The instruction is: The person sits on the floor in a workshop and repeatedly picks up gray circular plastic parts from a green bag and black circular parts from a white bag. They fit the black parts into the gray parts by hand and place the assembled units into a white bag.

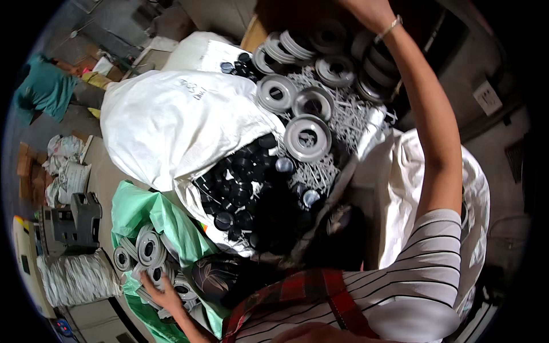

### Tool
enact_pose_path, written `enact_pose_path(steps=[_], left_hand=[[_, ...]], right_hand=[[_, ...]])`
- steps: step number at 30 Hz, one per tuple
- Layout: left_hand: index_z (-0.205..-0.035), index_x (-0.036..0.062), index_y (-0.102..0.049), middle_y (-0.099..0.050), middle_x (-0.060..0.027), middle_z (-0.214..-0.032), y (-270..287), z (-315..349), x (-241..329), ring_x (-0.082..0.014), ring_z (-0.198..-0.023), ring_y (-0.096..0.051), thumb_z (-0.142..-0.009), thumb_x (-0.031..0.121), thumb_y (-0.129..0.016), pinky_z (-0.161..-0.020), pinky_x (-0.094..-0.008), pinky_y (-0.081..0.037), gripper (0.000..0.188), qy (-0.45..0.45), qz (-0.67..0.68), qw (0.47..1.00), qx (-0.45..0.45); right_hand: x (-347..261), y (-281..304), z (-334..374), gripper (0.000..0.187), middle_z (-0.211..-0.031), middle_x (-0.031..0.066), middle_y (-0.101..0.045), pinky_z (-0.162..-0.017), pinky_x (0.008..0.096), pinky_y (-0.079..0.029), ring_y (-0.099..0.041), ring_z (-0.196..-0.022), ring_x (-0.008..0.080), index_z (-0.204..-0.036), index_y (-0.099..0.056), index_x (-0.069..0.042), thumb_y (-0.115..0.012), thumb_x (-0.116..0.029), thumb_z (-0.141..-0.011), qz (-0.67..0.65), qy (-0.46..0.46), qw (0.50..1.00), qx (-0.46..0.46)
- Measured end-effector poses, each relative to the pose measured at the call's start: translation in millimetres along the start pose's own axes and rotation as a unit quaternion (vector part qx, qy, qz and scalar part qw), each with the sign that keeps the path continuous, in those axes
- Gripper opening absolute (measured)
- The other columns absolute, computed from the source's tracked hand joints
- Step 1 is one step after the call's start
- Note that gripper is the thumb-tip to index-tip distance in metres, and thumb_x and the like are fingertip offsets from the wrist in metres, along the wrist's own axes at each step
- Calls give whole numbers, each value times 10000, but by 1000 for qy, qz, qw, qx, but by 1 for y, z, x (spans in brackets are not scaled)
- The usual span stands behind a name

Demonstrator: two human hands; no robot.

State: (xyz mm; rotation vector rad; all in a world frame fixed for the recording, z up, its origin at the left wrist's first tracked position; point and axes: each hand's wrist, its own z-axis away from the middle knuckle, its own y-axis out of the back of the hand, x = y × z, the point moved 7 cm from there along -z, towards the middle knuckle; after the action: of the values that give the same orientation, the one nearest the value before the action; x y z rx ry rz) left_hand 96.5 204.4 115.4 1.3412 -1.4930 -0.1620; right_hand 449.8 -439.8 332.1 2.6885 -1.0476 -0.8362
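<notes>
The grey round flat discs w/ a hole in the middle, prob. of hard plastic (157,254), lie one against another in the open mouth of a light-green woven plastic sack (137,200), at the person's left side. The bare L hand (167,296) is among them, its fingers partly spread and bent over the discs; I cannot tell if it has a firm hold of any pc. The bare R hand (370,12) is cut by the upper edge, above a dark stack of similar round rings (380,68); its fingers are out of view, so I cannot tell how far open they are or what they hold. In my judgement each disc is light, stiff and rather smooth, so it may slip if only the flat face is pressed; not very fragile, but a thin rim could chip or scratch. Best place to hold, I think: thumb and fingers on opp. sides of the outer rim, or one finger through the centre hole. As the discs lean on each other, pulling one may shift its neighbours. The sack wall looks soft, so it gives them little support.
</notes>
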Motion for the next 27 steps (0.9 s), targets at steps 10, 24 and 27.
enact_pose_path(steps=[10,24,27], left_hand=[[-1267,11,-467,-376,-224,-1381,-169,-9,127,-350,-1271,-390,-780,195,-689,-1026,-388,-342,566,-135,47,971,-190],[-1275,9,-469,-337,-185,-1420,-220,18,137,-325,-1250,-426,-801,172,-657,-989,-356,-390,535,-125,126,936,-304],[-1285,15,-462,-338,-177,-1421,-217,24,135,-319,-1249,-428,-795,160,-658,-993,-356,-386,547,-124,140,937,-296]], right_hand=[[396,16,227,507,-1296,199,-482,-990,348,-383,-478,-1186,276,-1281,-468,-23,-555,-301,-866,481,-221,805,-268],[395,-10,265,218,-1141,116,-490,-796,385,-448,-476,-1061,285,-1013,-584,-103,-468,-207,-860,678,36,711,-184],[234,-69,228,186,-1048,95,-497,-837,381,-414,-461,-1054,274,-992,-575,-107,-464,-182,-863,564,-66,758,-320]])
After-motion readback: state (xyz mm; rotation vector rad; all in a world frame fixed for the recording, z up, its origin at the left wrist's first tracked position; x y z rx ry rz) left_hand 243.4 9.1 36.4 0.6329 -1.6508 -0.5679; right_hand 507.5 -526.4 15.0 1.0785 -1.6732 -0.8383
